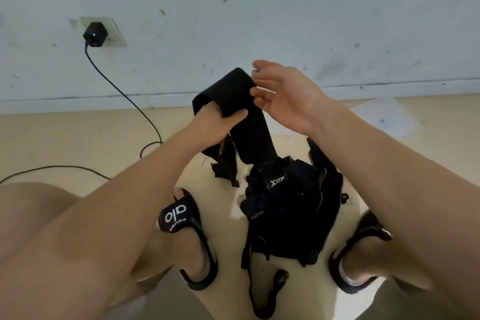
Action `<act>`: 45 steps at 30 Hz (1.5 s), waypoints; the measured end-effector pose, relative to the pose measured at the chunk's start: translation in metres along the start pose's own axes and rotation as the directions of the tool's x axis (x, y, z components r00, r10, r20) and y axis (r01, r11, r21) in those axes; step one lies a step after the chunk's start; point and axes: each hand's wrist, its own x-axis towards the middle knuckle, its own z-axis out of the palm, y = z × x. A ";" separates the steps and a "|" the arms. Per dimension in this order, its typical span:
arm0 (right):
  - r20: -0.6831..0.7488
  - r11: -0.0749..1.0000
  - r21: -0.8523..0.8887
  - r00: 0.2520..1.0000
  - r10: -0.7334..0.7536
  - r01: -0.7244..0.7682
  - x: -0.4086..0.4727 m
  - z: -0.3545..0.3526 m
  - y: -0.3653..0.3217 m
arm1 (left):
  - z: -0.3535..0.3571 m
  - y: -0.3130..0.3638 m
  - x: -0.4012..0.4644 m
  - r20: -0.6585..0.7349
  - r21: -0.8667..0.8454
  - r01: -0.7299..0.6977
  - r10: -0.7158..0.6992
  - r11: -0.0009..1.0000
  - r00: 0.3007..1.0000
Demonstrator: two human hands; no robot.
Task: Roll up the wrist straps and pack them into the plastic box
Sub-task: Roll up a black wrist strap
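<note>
- Black elastic: in the head view the wrist strap (235, 101) hangs from your left hand (217, 125), which grips its folded top; its long axis runs from 11 o'clock down toward 5 o'clock, into the strap pile (288, 205).
- Your right hand (283, 97), at 3 o'clock of the fold, pinches its edge, fingers loosely curled; it is the nearer one to start the roll.
- No plastic box shows.

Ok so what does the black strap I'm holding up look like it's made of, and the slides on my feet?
The wrist strap looks like matte woven elastic fabric: it folds softly over the left hand and shows no shine. The right hand pinches its upper edge. The left slide looks like rubbery foam or moulded plastic, with a smooth band and printed white lettering; which one is hard to tell.
</note>
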 end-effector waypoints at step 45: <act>0.208 0.799 -0.563 0.972 -0.112 0.212 -0.020 -0.052 -0.085 | -0.035 0.133 0.018 0.067 -0.208 -0.162 0.179 0.965 0.982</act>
